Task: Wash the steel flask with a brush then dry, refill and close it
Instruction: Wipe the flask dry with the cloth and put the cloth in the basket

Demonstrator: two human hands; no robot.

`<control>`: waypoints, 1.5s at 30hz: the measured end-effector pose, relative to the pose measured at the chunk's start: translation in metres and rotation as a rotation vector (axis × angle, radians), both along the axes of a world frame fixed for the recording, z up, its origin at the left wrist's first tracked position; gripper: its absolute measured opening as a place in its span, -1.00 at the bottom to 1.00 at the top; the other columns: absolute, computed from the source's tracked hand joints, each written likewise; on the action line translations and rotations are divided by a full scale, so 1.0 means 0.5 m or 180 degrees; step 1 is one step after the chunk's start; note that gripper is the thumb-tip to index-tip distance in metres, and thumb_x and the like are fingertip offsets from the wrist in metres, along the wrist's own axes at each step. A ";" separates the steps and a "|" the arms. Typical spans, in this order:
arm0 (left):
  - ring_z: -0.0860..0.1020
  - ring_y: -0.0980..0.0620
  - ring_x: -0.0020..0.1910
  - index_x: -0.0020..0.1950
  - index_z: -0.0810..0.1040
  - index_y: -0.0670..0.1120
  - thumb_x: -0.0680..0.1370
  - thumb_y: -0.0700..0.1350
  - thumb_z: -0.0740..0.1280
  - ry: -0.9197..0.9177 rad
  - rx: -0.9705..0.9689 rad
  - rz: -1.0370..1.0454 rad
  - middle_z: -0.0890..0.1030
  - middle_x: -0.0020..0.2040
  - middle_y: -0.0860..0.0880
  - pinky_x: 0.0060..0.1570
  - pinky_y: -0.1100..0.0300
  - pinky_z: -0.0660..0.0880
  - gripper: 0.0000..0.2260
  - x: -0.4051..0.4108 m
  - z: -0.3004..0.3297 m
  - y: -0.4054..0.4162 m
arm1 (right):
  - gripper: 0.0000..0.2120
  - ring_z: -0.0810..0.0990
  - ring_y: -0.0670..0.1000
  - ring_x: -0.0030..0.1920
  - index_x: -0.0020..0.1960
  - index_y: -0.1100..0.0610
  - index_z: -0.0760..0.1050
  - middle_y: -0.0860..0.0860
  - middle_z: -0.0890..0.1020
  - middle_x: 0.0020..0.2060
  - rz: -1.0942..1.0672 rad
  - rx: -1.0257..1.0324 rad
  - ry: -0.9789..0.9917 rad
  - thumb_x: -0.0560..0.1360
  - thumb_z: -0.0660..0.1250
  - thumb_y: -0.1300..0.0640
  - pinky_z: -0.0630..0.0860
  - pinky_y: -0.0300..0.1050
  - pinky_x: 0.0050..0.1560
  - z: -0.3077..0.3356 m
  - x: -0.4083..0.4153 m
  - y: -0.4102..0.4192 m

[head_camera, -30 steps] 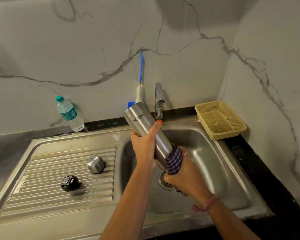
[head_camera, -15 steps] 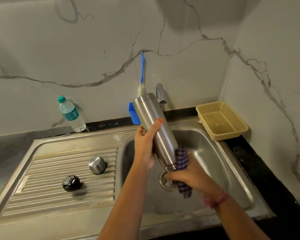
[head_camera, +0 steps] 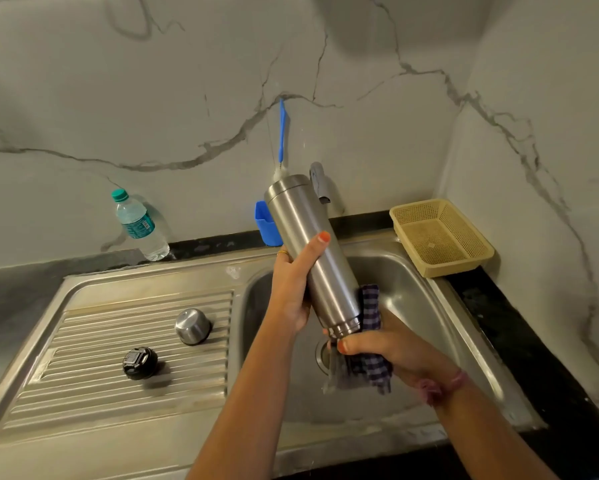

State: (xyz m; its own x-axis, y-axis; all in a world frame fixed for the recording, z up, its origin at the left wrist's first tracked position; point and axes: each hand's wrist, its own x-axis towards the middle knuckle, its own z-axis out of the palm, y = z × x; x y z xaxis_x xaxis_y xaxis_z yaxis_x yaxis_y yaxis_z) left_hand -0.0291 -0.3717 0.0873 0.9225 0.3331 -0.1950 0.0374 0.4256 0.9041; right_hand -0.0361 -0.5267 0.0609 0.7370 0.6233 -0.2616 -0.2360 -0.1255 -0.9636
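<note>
The steel flask (head_camera: 311, 251) is held tilted over the sink basin (head_camera: 412, 299), its base up and away from me, its neck end low. My left hand (head_camera: 292, 289) grips its body around the middle. My right hand (head_camera: 377, 348) holds a blue checked cloth (head_camera: 372, 341) against the flask's lower end. The steel cup lid (head_camera: 192, 325) and the black stopper (head_camera: 139, 362) lie on the ribbed drainboard (head_camera: 83, 375). A blue-handled bottle brush (head_camera: 282, 133) stands against the wall behind the flask.
A plastic water bottle (head_camera: 138, 225) stands at the back left on the dark counter. A blue holder (head_camera: 266, 223) and the tap (head_camera: 320, 183) are behind the flask. A yellow mesh basket (head_camera: 440, 237) sits at the sink's right rear corner.
The flask has swung more upright and turned in my left hand. My right hand with the cloth slid down from the flask's lower body to its neck end.
</note>
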 end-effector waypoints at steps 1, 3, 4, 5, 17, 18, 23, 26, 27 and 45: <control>0.67 -0.12 0.04 0.35 0.42 -0.04 0.29 0.04 0.61 -0.0025 -0.0056 -0.0079 0.65 0.14 -0.18 -0.10 0.08 0.63 -0.30 -0.001 -0.001 0.003 | -0.60 0.64 0.20 0.02 0.13 0.22 0.53 0.26 0.63 -0.01 0.0163 0.0054 0.0054 0.30 0.47 0.32 0.60 0.09 0.07 0.000 0.004 -0.007; 0.66 -0.16 0.07 0.34 0.42 -0.03 0.28 0.05 0.60 -0.0052 -0.0054 -0.0019 0.64 0.14 -0.19 -0.08 0.06 0.63 -0.31 0.001 -0.006 -0.002 | -0.54 0.66 0.09 -0.03 0.15 0.12 0.50 0.13 0.66 -0.06 -0.0063 -0.0207 -0.0464 0.28 0.51 0.27 0.61 0.08 0.04 -0.010 0.002 0.002; 0.66 -0.13 0.05 0.30 0.42 0.01 0.31 0.02 0.60 -0.0007 0.0022 0.0100 0.64 0.12 -0.16 -0.08 0.05 0.63 -0.37 0.004 -0.006 -0.007 | -0.48 0.66 -0.03 -0.08 0.17 0.06 0.45 0.03 0.66 -0.09 -0.0391 -0.0475 -0.0861 0.26 0.53 0.22 0.61 0.00 -0.01 -0.021 -0.001 0.015; 0.65 -0.09 0.03 0.24 0.41 0.07 0.35 -0.03 0.60 0.0055 0.0144 0.0267 0.62 0.10 -0.12 -0.07 0.05 0.63 -0.45 0.008 -0.004 -0.013 | -0.40 0.64 -0.12 -0.11 0.20 -0.01 0.37 -0.07 0.64 -0.10 -0.0735 -0.0755 -0.1184 0.24 0.54 0.13 0.60 -0.11 -0.06 -0.030 -0.007 0.031; 0.67 -0.02 -0.09 0.16 0.46 0.04 0.37 -0.07 0.57 0.0029 -0.0143 0.0117 0.65 0.01 -0.10 -0.18 0.11 0.62 -0.55 -0.001 -0.002 0.001 | -0.59 0.65 0.19 -0.08 0.11 0.23 0.51 0.23 0.63 -0.11 -0.0126 -0.0101 -0.0441 0.29 0.48 0.34 0.58 0.23 0.00 -0.015 -0.004 0.013; 0.66 -0.02 -0.07 0.17 0.45 0.04 0.39 -0.10 0.56 0.0059 -0.0028 0.0283 0.64 0.03 -0.09 -0.16 0.11 0.62 -0.56 0.004 -0.005 -0.005 | -0.54 0.66 0.10 -0.12 0.12 0.14 0.48 0.11 0.65 -0.14 -0.0453 -0.0388 -0.0807 0.26 0.51 0.26 0.61 0.18 -0.06 -0.025 -0.009 0.030; 0.65 -0.02 -0.02 0.30 0.35 0.04 0.35 -0.10 0.61 0.0157 0.0476 0.0683 0.60 0.09 -0.06 -0.04 0.05 0.63 -0.37 0.018 -0.014 -0.014 | -0.37 0.65 -0.04 -0.14 0.22 0.02 0.35 -0.07 0.64 -0.12 -0.0705 -0.0771 -0.1010 0.21 0.52 0.09 0.62 -0.05 -0.13 -0.057 -0.002 0.044; 0.67 -0.05 0.00 0.29 0.43 -0.02 0.32 -0.05 0.60 0.0105 -0.0027 0.0035 0.64 0.13 -0.12 -0.11 0.08 0.63 -0.39 0.012 -0.016 0.007 | -0.58 0.64 0.12 -0.03 0.17 0.23 0.50 0.14 0.65 -0.05 0.0164 0.0084 0.0196 0.33 0.47 0.35 0.60 0.02 0.02 -0.031 0.020 0.000; 0.67 -0.07 0.01 0.30 0.45 -0.04 0.28 0.01 0.60 0.0109 -0.0146 -0.0142 0.65 0.14 -0.14 -0.10 0.08 0.63 -0.35 0.008 -0.018 0.011 | -0.61 0.63 0.13 0.01 0.16 0.25 0.53 0.17 0.65 -0.01 0.0387 0.0244 0.0420 0.34 0.45 0.34 0.57 0.04 0.10 -0.023 0.021 -0.010; 0.63 -0.05 0.07 0.35 0.45 -0.14 0.08 0.19 0.68 -0.0148 -0.0248 -0.1099 0.66 0.15 -0.13 0.05 0.02 0.59 -0.06 0.006 -0.034 0.014 | -0.49 0.58 0.20 0.10 0.20 0.30 0.51 0.26 0.60 0.06 0.0655 0.0541 0.0322 0.27 0.48 0.25 0.46 0.18 0.24 -0.036 0.035 -0.026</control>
State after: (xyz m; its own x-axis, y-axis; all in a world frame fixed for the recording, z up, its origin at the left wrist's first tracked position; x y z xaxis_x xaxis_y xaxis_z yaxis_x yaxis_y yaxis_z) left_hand -0.0261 -0.3648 0.0703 0.9866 -0.0140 -0.1628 0.1507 0.4629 0.8735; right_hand -0.0184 -0.5396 0.0427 0.5660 0.7982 -0.2063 -0.3182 -0.0193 -0.9478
